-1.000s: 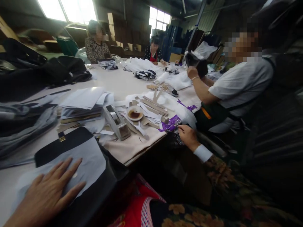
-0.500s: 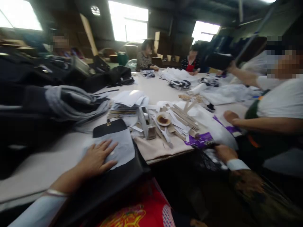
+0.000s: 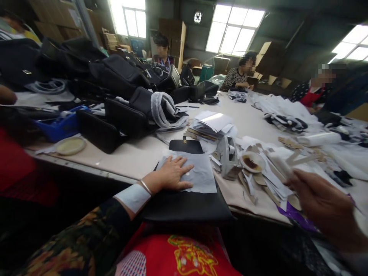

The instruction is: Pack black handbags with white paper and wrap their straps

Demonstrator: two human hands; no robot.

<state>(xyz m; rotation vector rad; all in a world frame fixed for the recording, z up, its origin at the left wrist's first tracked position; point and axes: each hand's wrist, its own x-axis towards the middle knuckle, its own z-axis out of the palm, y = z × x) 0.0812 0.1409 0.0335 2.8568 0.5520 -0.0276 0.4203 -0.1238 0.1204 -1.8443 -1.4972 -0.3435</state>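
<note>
My left hand (image 3: pixel 169 175) lies flat with fingers spread on a grey sheet of paper (image 3: pixel 198 174) that covers a black handbag (image 3: pixel 186 205) with a gold clasp at the table's near edge. Blurred at the lower right, my right hand (image 3: pixel 322 201) is raised with its fingers closed on a pale strip (image 3: pixel 280 165); what the strip is I cannot make out. Below that hand, purple plastic (image 3: pixel 296 218) hangs at the table edge.
A tape dispenser (image 3: pixel 228 157), a small dish with brown glue (image 3: pixel 251 163), card strips and a paper stack (image 3: pixel 212 124) lie right of the bag. Black bags (image 3: pixel 115 76) pile at the back left. A yellow lid (image 3: pixel 70 145) sits left. Other people sit around the table.
The view has swung left. My right hand rose from the purple plastic at the table edge and now holds a pale strip. My left hand stays flat on the grey paper.
</note>
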